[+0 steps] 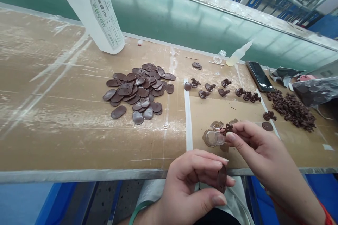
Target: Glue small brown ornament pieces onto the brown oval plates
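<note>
In my left hand (194, 184), thumb and fingers pinch a brown oval base (222, 178), tilted on edge near the table's front edge. My right hand (253, 144) grips a small dark brown figurine (226, 129) between thumb and forefinger. It is held at a small clear cup (211, 138), which sits in a wet-looking stain on the table; whether the two touch I cannot tell. Left of the hands lies a heap of brown oval bases (139, 88). Beyond the hands stand several figurines on bases (204, 94).
A large white bottle (105, 24) stands at the back left. At the back are a small dropper bottle (237, 55) and a phone (260, 75). A pile of loose figurines (293, 110) and a plastic bag (317, 91) lie on the right. A green-faced ledge (163, 17) borders the table's far side.
</note>
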Demonstrator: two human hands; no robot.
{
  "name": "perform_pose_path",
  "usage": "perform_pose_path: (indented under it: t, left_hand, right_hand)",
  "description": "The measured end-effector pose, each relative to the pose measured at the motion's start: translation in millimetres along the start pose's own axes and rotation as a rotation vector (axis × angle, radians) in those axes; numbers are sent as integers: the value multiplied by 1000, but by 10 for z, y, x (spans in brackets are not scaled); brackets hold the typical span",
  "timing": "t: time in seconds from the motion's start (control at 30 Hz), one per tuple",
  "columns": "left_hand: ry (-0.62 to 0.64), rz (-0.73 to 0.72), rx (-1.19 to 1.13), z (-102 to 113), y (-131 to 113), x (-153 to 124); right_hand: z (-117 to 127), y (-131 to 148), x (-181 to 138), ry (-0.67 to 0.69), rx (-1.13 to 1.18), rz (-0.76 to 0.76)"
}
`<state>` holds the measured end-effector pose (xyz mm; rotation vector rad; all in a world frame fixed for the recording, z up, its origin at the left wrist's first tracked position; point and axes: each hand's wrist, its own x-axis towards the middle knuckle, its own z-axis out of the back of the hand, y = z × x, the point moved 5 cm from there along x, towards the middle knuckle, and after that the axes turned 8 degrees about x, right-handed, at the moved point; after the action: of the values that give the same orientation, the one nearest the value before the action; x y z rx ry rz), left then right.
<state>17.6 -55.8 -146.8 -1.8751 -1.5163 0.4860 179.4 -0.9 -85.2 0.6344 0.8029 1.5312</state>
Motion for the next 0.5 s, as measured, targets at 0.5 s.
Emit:
perform_pose_path:
  t: [0.5]
  left_hand:
    - [-2, -1, -10, 10, -10, 6]
  right_hand:
    - [-3, 32, -8, -6, -57, 20]
